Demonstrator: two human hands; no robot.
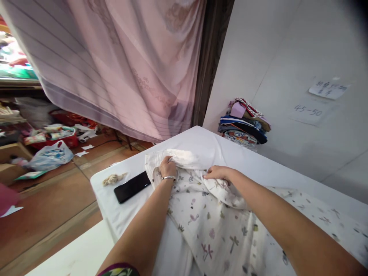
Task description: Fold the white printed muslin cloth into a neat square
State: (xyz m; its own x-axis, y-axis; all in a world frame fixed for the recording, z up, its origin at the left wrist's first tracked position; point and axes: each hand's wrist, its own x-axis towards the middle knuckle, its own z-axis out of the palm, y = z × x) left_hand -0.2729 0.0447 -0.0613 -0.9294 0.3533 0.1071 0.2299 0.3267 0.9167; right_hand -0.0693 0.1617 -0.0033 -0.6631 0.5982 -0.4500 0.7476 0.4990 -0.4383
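A white cloth garment [212, 226], printed with small palm trees, flamingos and leaves, lies spread and rumpled over the table's near part. My left hand [168, 168], with a silver bracelet at the wrist, is closed on the upper left part of the garment, by a bunched plain white section. Farther right, my right hand [220, 173] pinches a raised fold of the same cloth; its fingertips are partly hidden in the folds. A black phone [132, 186] lies left of my left hand, one end against the cloth.
A beige scrunched cloth band [112, 179] lies near the left corner of the white table [198, 140]. Folded clothes [244, 124] are stacked by the wall on the right. A pink curtain [149, 69] hangs behind. Bags and a red basket [71, 138] stand on the tiled floor.
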